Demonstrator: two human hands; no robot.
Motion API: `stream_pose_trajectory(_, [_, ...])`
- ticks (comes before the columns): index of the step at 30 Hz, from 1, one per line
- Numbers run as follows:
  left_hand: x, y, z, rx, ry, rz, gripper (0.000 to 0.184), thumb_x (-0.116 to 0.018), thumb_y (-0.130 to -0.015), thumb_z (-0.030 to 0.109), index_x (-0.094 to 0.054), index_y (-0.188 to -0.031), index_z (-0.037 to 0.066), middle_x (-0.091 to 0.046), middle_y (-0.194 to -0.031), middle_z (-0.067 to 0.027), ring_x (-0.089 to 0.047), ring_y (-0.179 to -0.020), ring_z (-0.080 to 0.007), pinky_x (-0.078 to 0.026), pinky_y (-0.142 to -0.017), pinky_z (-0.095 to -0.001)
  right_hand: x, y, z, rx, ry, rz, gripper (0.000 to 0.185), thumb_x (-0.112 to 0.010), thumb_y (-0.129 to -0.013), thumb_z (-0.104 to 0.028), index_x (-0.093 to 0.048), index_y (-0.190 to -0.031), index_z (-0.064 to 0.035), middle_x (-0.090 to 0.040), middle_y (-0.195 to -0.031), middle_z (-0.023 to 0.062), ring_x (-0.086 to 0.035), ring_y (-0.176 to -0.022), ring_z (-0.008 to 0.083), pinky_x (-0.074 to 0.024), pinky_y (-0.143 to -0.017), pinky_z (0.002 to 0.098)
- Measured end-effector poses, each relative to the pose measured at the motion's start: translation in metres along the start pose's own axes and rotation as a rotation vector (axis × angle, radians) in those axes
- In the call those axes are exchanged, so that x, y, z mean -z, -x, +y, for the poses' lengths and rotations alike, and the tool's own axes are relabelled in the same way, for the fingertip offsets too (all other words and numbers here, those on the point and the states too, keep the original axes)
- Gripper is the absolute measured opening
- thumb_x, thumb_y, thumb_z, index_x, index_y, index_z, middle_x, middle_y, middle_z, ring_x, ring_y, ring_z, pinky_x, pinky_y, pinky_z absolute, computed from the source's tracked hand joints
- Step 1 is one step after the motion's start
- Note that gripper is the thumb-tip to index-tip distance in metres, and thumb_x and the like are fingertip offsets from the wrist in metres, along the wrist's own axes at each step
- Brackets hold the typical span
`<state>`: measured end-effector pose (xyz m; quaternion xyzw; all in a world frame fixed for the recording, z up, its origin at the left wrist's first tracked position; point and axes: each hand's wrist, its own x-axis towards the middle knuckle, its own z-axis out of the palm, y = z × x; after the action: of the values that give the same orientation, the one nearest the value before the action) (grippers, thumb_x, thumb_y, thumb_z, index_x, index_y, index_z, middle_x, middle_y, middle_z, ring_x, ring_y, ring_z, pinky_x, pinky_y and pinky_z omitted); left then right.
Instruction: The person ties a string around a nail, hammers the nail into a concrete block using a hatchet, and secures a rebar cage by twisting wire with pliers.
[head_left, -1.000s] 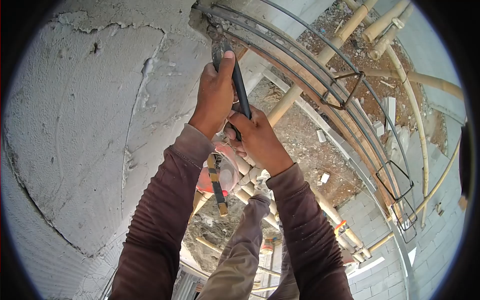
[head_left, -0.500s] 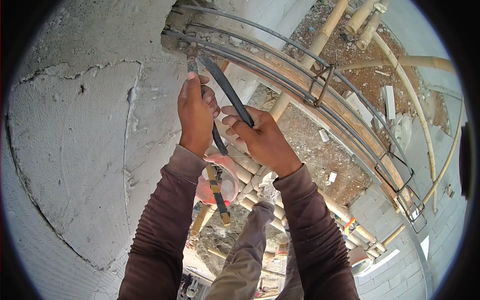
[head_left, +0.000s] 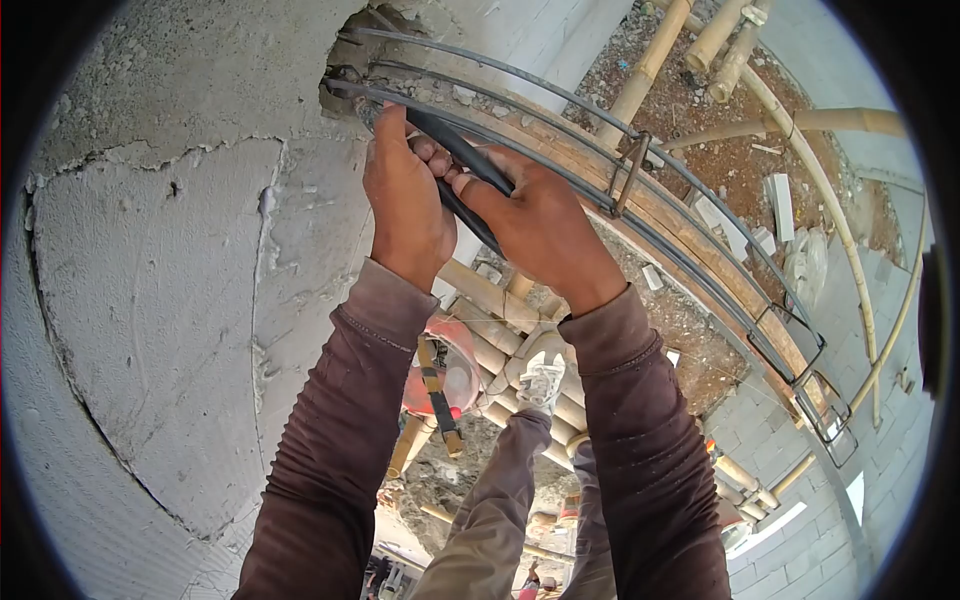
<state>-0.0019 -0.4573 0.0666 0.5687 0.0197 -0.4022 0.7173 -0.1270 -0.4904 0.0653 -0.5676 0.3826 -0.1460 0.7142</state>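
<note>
My left hand (head_left: 408,205) is closed around a dark bar (head_left: 470,218), whose lower end sticks out below the fingers. A second dark bar (head_left: 452,148) slants down into my right hand (head_left: 555,225), which grips it with the thumb along it. Both hands are close together; whether the two bars are joined as one tool is hidden. Their upper ends are near the steel rebars (head_left: 480,62), which run into a broken hole (head_left: 345,58) in the grey concrete wall (head_left: 160,300). A square stirrup (head_left: 630,172) ties the rebars to the right of my hands.
A wooden board (head_left: 680,240) runs beneath the rebars. Below are bamboo poles (head_left: 485,290), a red bucket (head_left: 458,375) with a taped tool (head_left: 438,395) by it, and my shoe (head_left: 543,380). Rubble ground (head_left: 665,90) and more bamboo (head_left: 655,65) lie beyond.
Both hands have moved up towards the rebars and closer together. The two dark bars have come nearer each other, and my right hand has closed more firmly on its bar.
</note>
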Motion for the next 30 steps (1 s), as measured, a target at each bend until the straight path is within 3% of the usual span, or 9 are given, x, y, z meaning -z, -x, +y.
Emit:
stream_pose_trajectory(2, [0.001,-0.001,0.0,0.039,-0.11,0.01,0.03,-0.058,-0.096,0.04,-0.053,-0.095,0.011,-0.046,-0.072,0.0012,-0.044,-0.061,-0.0116,-0.04,-0.057,-0.0256,-0.002,0.0,-0.005,-0.237,-0.379,-0.19,0.031,-0.062,-0.093,-0.028,-0.069,-0.1,0.0014,-0.06,-0.068,0.003,-0.055,-0.06,0.01,-0.043,-0.054,0.0277])
stream_pose_trajectory(4, [-0.007,0.016,0.019,0.218,-0.269,0.006,0.03,-0.066,-0.092,0.038,-0.054,-0.092,0.01,-0.053,-0.077,-0.001,-0.051,-0.067,-0.0125,-0.044,-0.06,-0.0261,-0.003,-0.004,0.005,-0.197,-0.245,-0.276,0.034,-0.06,-0.091,-0.027,-0.065,-0.092,0.0061,-0.059,-0.066,0.0127,-0.064,-0.068,0.0216,-0.0487,-0.059,0.0358])
stream_pose_trajectory(5, [-0.005,0.012,0.016,0.183,-0.355,-0.037,0.028,-0.068,-0.091,0.035,-0.054,-0.092,0.01,-0.053,-0.078,-0.0012,-0.051,-0.068,-0.0123,-0.044,-0.06,-0.0258,-0.004,-0.006,0.013,-0.175,-0.176,-0.317,0.035,-0.06,-0.09,-0.027,-0.063,-0.089,0.0084,-0.059,-0.065,0.0175,-0.069,-0.072,0.0275,-0.0516,-0.061,0.0399])
stream_pose_trajectory(6, [0.001,0.005,0.01,0.148,-0.44,-0.075,0.028,-0.07,-0.089,0.033,-0.054,-0.092,0.01,-0.053,-0.078,-0.0014,-0.051,-0.068,-0.012,-0.044,-0.061,-0.0255,-0.015,-0.008,0.023,-0.155,-0.001,-0.199,0.035,-0.06,-0.092,-0.027,-0.063,-0.084,0.0075,-0.06,-0.064,0.0212,-0.069,-0.07,0.0349,-0.0512,-0.061,0.0439])
stream_pose_trajectory(10, [0.016,-0.006,-0.014,0.136,-0.519,-0.187,0.027,-0.075,-0.086,0.024,-0.056,-0.096,0.008,-0.053,-0.081,-0.0016,-0.052,-0.072,-0.0102,-0.045,-0.062,-0.0252,-0.028,-0.002,0.043,0.061,0.197,0.139,0.034,-0.06,-0.094,-0.025,-0.062,-0.085,0.0074,-0.064,-0.073,0.0284,-0.064,-0.077,0.0469,-0.0504,-0.065,0.0483])
stream_pose_trajectory(16, [0.026,-0.005,-0.011,-0.005,-0.434,-0.107,0.033,-0.076,-0.085,0.028,-0.057,-0.101,0.007,-0.053,-0.08,-0.0001,-0.051,-0.064,-0.0079,-0.042,-0.051,-0.0227,-0.023,0.004,0.033,0.109,0.203,0.03,0.029,-0.06,-0.092,-0.022,-0.062,-0.089,0.0065,-0.064,-0.077,0.0273,-0.063,-0.08,0.0465,-0.0499,-0.075,0.0514])
stream_pose_trajectory(20, [0.009,-0.001,0.005,-0.037,-0.362,-0.155,0.028,-0.076,-0.086,0.026,-0.061,-0.096,0.004,-0.059,-0.089,-0.0012,-0.053,-0.082,-0.0072,-0.043,-0.072,-0.0229,-0.018,0.002,0.007,0.108,0.271,-0.003,0.03,-0.059,-0.091,-0.02,-0.064,-0.101,0.0072,-0.064,-0.092,0.0264,-0.062,-0.093,0.0425,-0.0497,-0.083,0.0486])
stream_pose_trajectory(25, [0.004,0.006,0.011,-0.054,-0.33,-0.163,0.026,-0.075,-0.087,0.026,-0.063,-0.094,0.004,-0.06,-0.086,0.0008,-0.054,-0.077,-0.007,-0.042,-0.067,-0.0228,-0.012,0.002,-0.004,0.149,0.314,-0.008,0.036,-0.058,-0.091,-0.019,-0.062,-0.114,0.0091,-0.062,-0.107,0.025,-0.06,-0.104,0.0391,-0.0486,-0.09,0.0455])
stream_pose_trajectory(30, [0.009,0.004,0.014,-0.007,-0.35,-0.158,0.022,-0.074,-0.087,0.024,-0.064,-0.092,0.006,-0.06,-0.082,0.0028,-0.052,-0.069,-0.0054,-0.041,-0.06,-0.023,-0.018,0.003,-0.006,0.218,0.323,0.063,0.035,-0.059,-0.089,-0.015,-0.061,-0.114,0.0093,-0.062,-0.106,0.0257,-0.061,-0.101,0.04,-0.0492,-0.088,0.046])
